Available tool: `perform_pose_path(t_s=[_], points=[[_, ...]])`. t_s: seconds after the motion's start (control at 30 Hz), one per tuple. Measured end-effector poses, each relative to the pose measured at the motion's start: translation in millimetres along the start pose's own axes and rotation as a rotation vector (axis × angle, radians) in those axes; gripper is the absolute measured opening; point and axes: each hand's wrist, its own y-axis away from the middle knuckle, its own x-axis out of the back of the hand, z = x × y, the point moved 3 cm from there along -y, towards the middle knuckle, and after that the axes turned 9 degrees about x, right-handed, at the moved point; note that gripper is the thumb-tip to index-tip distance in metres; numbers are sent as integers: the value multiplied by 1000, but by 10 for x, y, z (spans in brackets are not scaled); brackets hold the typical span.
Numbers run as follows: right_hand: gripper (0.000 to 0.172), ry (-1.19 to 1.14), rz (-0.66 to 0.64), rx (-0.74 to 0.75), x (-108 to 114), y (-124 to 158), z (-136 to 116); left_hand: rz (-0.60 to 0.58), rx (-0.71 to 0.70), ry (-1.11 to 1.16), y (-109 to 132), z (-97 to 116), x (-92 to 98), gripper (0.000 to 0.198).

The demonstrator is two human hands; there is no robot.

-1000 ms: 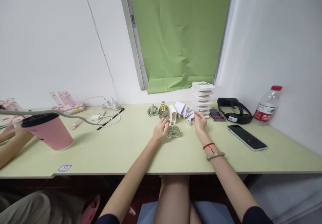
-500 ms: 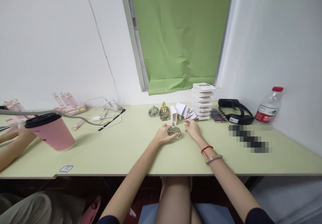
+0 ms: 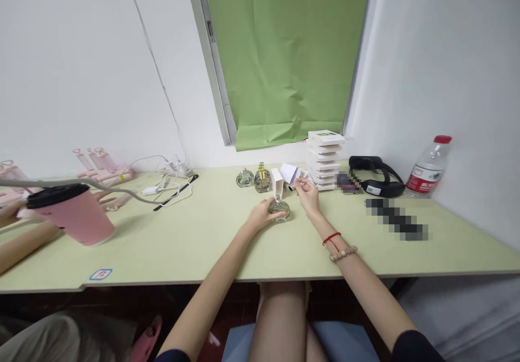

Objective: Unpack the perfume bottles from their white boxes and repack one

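My left hand (image 3: 260, 215) is closed around the side of a round, clear glass perfume bottle (image 3: 280, 210), which stands upright on the table. To the right of it, my right hand (image 3: 309, 196) is raised a little, thumb and fingers pinched together. Whatever lies between those fingertips is too small to make out. Folded white papers (image 3: 289, 172) lie just behind my right hand, with an open white box (image 3: 277, 182) beside them. Behind my left hand stand another round glass bottle (image 3: 245, 178) and a bottle with a gold-coloured top (image 3: 262, 180).
A stack of flat white boxes (image 3: 324, 161) rises behind my right hand. Farther right are a black headset (image 3: 377, 180) and a water bottle (image 3: 429, 169). On the left stand a pink cup (image 3: 77, 218), white cables (image 3: 174, 180) and another person's arm (image 3: 28, 245).
My right hand has lifted away from the bottle, towards the papers, its fingers now pointing up. My left hand keeps its hold on the bottle. The view has shifted slightly.
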Motion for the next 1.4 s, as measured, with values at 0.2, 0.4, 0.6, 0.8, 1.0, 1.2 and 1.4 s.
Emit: perform_pose_path(t_s=[0.2, 0.4, 0.6, 0.8, 1.0, 1.2, 1.4], points=[[40, -144, -211, 3, -150, 106, -87, -11, -2, -20, -3, -3, -6, 55], [38, -316, -279, -47, -245, 156, -10, 2, -27, -31, -1, 4, -24, 54], [30, -311, -346, 36, -285, 182, -75, -7, -5, -53, -6, 0, -29, 53], [29, -232, -433, 49, -307, 210, -96, -16, -47, -10, -4, 13, -26, 50], [36, -189, -413, -36, -271, 174, -96, -4, -43, -14, 5, 26, -16, 50], [35, -127, -411, 35, -295, 153, -100, -1, -34, -30, -3, 24, -19, 51], [31, -151, -406, 71, -331, 135, -85, 8, -51, -6, -3, 26, -25, 49]])
